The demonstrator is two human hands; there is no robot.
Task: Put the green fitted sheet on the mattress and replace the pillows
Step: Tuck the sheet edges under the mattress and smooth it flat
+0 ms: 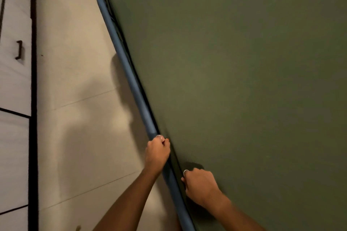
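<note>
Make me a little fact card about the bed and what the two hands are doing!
bed cover: green fitted sheet, smooth over the top of the mattress
bed edge: blue frame rail along the mattress side
left hand: fingers curled at the sheet's edge by the rail
right hand: fingers curled over the mattress edge, on the sheet
pillows: none in view
floor: beige tiles
beside: cabinet with a dark handle

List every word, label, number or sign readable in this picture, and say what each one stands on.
None: no readable text anywhere.
The green fitted sheet, blue bed rail, tiled floor and cabinet are all plain, as are the left hand and right hand.
</note>
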